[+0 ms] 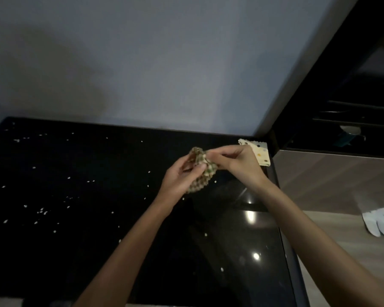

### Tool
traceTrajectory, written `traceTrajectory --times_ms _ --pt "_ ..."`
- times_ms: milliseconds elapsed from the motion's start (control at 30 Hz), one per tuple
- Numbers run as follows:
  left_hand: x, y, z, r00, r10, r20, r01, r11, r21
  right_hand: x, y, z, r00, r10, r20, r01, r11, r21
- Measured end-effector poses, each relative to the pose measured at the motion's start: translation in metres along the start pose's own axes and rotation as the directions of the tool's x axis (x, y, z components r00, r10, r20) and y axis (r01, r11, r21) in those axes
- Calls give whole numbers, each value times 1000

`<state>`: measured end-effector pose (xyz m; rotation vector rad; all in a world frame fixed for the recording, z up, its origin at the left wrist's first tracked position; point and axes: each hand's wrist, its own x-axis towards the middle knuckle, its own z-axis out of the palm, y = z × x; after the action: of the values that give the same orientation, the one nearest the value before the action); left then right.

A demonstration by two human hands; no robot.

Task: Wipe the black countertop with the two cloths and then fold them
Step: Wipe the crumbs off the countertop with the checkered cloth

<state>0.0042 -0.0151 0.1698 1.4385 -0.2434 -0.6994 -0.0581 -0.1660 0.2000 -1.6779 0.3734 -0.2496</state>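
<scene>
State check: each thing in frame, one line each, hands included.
checked cloth: bunched, held off the counter by both hands
left hand: gripping the checked cloth from below
right hand: pinching the checked cloth's top edge
dotted cloth: flat on the counter's far right corner, partly hidden by the right hand
black countertop: unwiped, strewn with white crumbs

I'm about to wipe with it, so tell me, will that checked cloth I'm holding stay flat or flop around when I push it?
The checked cloth looks soft: it bunches between the left hand and right hand. It would probably crumple unless pressed flat, and seems light.
</scene>
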Motion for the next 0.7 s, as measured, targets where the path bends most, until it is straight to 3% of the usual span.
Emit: traceTrajectory --times_ms 133,200,333,500,633,700 --pt "-36 -7 -17 994 109 -22 -105 987 121 -46 -10 5 983 159 87 -172 971 167" --pt "-54 -13 -32 991 137 -9 -131 964 230 -68 -8 6 980 188 61 -196 964 180" --pt "-78 -20 -61 974 217 69 -224 857 465 -105 -1 8 965 151 -215 -122 982 143" --pt "-95 -20 -88 963 11 268 -185 752 633 -136 0 2 843 128 -523 -121 991 49" --pt "-113 -14 -67 936 -128 327 -112 775 622 -151 -17 9 901 -63 -430 4 991 -137" --pt "-122 -13 -36 912 -98 399 -157 815 558 -157 -28 13 938 -131 -321 80 982 -170"
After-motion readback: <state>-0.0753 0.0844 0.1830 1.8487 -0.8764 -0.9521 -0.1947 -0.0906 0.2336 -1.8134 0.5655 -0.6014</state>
